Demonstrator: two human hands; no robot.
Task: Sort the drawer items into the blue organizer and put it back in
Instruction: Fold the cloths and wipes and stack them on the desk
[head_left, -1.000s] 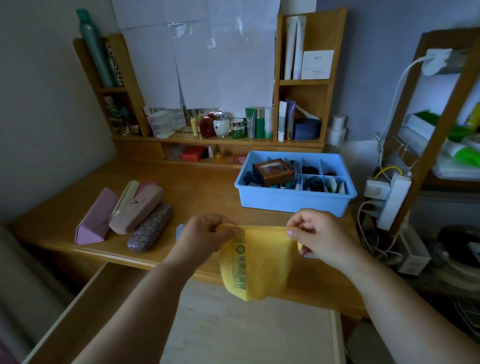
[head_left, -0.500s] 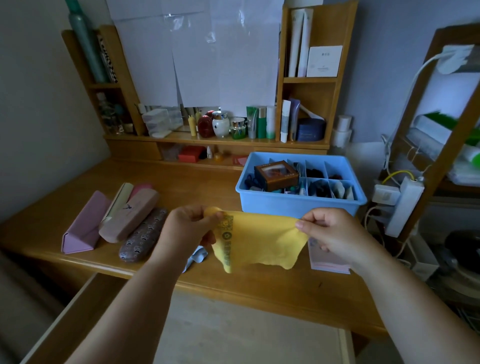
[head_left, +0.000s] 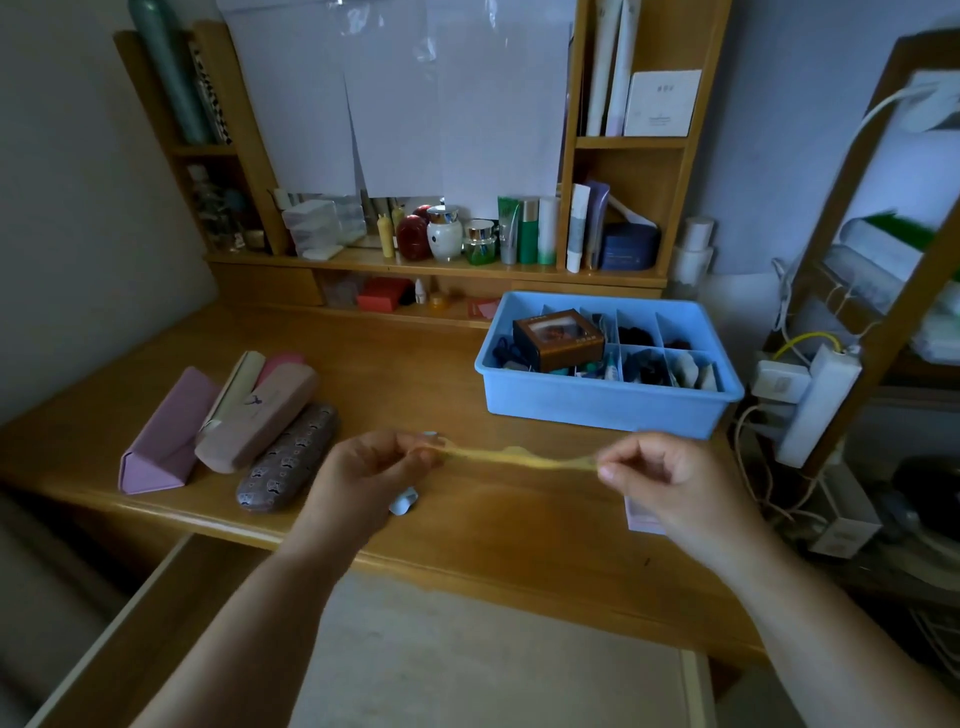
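Yellow cloth (head_left: 519, 457), centre frame: thin, soft, matt fabric. Blue organizer (head_left: 605, 402), right of centre: smooth plastic, slight sheen. Desk (head_left: 415, 374): varnished wood, semi-gloss. Glasses cases (head_left: 249, 421), left: matt, leather-like; one patterned. Brown box (head_left: 558, 340) in organizer: glossy card.

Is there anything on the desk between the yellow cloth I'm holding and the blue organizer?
Nothing visible. The thin yellow cloth is stretched between the left hand and the right hand, and only bare wooden desk lies between it and the blue plastic organizer. Inside, a brown box rests across the left compartments.
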